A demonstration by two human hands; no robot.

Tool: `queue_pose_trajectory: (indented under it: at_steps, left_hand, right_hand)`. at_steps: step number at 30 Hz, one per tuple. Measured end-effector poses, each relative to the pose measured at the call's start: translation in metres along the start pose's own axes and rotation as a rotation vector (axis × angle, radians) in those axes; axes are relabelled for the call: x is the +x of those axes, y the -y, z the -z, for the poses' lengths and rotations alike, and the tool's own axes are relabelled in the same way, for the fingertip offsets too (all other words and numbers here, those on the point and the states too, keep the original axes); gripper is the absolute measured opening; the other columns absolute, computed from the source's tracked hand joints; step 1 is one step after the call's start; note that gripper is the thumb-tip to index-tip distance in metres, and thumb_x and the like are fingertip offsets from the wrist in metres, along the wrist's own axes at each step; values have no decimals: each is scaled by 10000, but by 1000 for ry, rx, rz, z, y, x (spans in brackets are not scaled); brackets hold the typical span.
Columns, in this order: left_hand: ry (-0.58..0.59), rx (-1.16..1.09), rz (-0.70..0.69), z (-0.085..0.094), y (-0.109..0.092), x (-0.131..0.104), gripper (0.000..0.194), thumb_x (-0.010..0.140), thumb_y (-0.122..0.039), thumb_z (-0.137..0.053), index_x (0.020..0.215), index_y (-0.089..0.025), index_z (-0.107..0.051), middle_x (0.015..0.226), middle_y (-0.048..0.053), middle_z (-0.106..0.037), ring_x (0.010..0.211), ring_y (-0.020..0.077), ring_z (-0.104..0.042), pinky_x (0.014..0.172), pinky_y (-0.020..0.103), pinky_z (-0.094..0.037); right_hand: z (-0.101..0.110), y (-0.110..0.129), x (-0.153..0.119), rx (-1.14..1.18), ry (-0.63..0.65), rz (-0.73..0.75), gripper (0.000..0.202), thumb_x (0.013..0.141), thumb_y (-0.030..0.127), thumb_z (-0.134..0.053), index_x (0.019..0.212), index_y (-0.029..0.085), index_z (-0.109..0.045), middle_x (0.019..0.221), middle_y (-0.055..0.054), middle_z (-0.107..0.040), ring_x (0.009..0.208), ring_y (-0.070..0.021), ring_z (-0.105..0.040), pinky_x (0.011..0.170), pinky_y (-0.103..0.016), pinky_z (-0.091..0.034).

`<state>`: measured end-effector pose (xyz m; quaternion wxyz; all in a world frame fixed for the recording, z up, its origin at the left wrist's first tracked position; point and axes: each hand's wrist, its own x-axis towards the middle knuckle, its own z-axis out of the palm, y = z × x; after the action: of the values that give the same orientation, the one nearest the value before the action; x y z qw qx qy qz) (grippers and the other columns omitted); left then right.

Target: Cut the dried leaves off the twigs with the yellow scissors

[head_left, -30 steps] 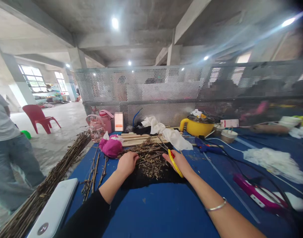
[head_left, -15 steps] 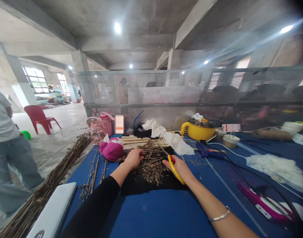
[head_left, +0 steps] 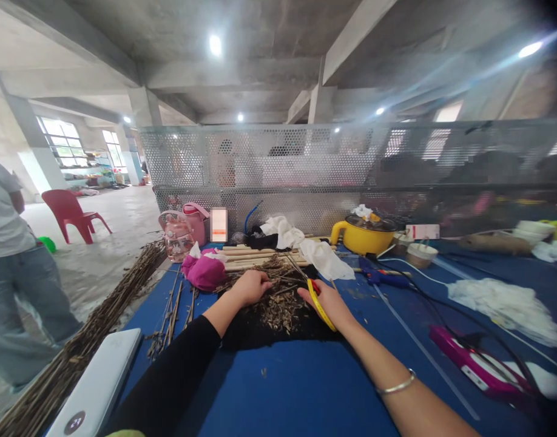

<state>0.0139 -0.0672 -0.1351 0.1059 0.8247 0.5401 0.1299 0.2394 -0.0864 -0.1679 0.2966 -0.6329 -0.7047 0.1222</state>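
Brown dried plant bits [head_left: 281, 308] lie heaped on a black cloth [head_left: 246, 334] at the middle of the blue table [head_left: 260, 394]. At the heap's left side is my left hand [head_left: 251, 287], its fingers bent together; what they hold, if anything, is too small to make out. My right hand [head_left: 326, 303], at the heap's right side, is closed round scissors [head_left: 319, 304] with yellow and red handles. Their blades point up and left over the dry stalks. Behind the heap lie pale wooden sticks [head_left: 246, 258].
A magenta cloth bundle [head_left: 203, 271], pink bottle [head_left: 177, 238] and yellow pot [head_left: 367, 237] stand towards the back. A glue gun [head_left: 383, 276] and magenta power strip [head_left: 476, 364] lie right. At left are a white power bank [head_left: 99, 382], long dry stalks [head_left: 101, 309] and a standing person [head_left: 14, 261].
My left hand has shifted slightly right, over the heap's left edge. My right hand keeps the scissors at nearly the same spot. The whole view has moved slightly.
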Motion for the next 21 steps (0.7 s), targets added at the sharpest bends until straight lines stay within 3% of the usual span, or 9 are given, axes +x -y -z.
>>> queue_pose_trajectory:
  at_steps: [5,8,11,15,21]
  left_hand:
    - [107,-96,-78,3,10,-6,326,783,-428,-504,895,-178,-681,846,45,-691,765,176,-602,717,247,-435]
    - [-104,-101,-48,-2,8,-6,315,843,-321,-426,1026,-170,-633,961,69,-660,861,184,-588,800,272,-425]
    - [-296,33,-28,-5,-1,-2,314,829,-213,-439,1109,-193,-580,1054,79,-598,975,192,-537,870,299,-400]
    - [-215,223,-25,-5,-10,9,230,792,-178,-489,946,-192,-660,1031,100,-596,1061,251,-483,910,380,-365]
    - [-153,156,-35,5,-8,22,254,832,-255,-442,880,-178,-679,916,106,-652,923,228,-569,846,338,-397]
  right_hand:
    - [-2,-4,2,-1,4,5,327,723,529,-532,737,203,-519,664,-39,-620,606,-171,-556,545,-240,-354]
    - [-2,-4,2,0,6,2,347,728,552,-516,728,205,-516,662,-38,-618,605,-169,-555,541,-238,-349]
    - [-2,-3,2,9,-6,3,344,728,550,-517,718,206,-512,647,-31,-607,595,-163,-545,537,-235,-344]
    - [0,-3,1,5,-21,28,334,733,534,-516,689,204,-503,607,-22,-582,570,-155,-519,514,-232,-325]
    - [0,-7,3,13,-46,44,328,733,531,-509,667,211,-474,597,-16,-570,552,-156,-508,517,-238,-326]
